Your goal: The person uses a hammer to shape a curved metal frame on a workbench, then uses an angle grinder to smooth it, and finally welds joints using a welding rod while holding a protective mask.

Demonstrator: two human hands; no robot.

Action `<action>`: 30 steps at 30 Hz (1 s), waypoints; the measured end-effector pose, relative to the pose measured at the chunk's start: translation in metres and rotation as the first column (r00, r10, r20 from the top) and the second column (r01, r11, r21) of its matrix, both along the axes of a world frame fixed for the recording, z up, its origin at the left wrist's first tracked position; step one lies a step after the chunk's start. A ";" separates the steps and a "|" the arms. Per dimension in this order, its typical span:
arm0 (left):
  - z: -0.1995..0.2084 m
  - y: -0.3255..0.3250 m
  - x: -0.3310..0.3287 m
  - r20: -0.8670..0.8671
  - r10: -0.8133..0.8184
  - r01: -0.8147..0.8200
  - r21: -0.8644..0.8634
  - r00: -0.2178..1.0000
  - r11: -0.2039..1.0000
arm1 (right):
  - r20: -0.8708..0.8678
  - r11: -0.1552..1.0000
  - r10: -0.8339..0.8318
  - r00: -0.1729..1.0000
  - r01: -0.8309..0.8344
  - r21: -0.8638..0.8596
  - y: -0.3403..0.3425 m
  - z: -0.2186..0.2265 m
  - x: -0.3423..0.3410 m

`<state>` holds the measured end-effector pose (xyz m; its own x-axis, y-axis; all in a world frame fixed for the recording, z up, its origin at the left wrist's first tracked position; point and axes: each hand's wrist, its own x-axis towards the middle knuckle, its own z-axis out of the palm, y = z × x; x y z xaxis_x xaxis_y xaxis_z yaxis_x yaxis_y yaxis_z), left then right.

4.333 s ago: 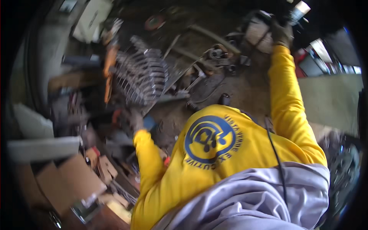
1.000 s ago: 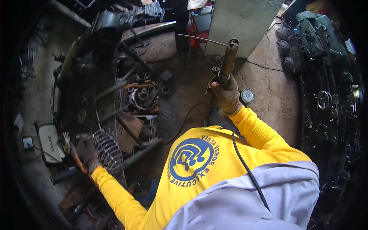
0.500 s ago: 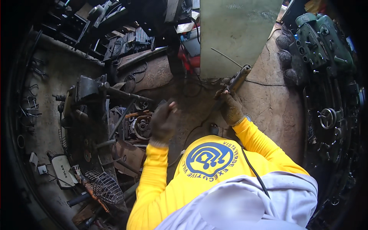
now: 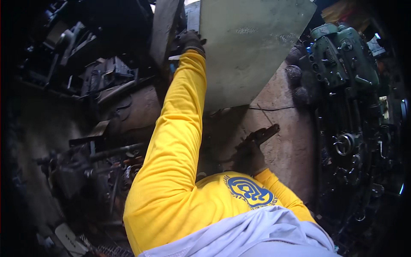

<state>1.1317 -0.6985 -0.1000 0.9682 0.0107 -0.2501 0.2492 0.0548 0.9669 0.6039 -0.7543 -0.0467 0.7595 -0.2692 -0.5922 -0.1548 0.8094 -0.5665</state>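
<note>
My left hand [image 4: 191, 41], in a dark work glove, reaches far forward at the left edge of a large pale green-grey sheet [image 4: 252, 51]. Its fingers look curled; what they hold, if anything, is hidden. Just left of it stands a wooden post [image 4: 166, 30]. Lower down and in shadow, my right hand [image 4: 251, 159] is closed around a welding electrode holder [image 4: 266, 133]. A thin welding rod [image 4: 266, 113] sticks out of the holder's far end, pointing up and left, below the sheet's lower edge and apart from it.
A green machine [image 4: 342, 55] with knobs and a round handwheel [image 4: 343, 144] lines the right side. Rounded wire-mesh pieces [image 4: 293, 73] sit beside it. Dark metal parts [image 4: 107, 81] crowd the left. A thin cable [image 4: 274, 109] crosses the brown floor [image 4: 289, 150].
My left hand has gone from beside my body up and forward to the sheet's left edge. My right hand and the holder sit lower in view. The shop floor looks darker.
</note>
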 end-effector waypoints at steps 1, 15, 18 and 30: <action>-0.015 -0.014 0.028 0.028 0.020 -0.025 0.192 0.999 0.981 | -0.018 1.000 -0.022 1.000 0.021 -0.021 -0.008 -0.008 0.000; -0.085 -0.021 0.147 -0.253 -0.222 0.199 -0.111 0.942 0.974 | -0.177 0.974 0.125 0.976 -0.155 -0.166 -0.023 -0.015 0.060; -0.082 -0.015 0.148 -0.243 -0.215 0.166 -0.206 0.946 0.964 | -0.159 0.997 0.054 0.986 -0.046 0.054 -0.031 -0.015 0.064; -0.070 -0.019 0.151 -0.169 -0.095 0.024 -0.384 0.981 0.923 | -0.088 0.986 0.035 0.996 -0.020 0.168 -0.043 -0.030 0.062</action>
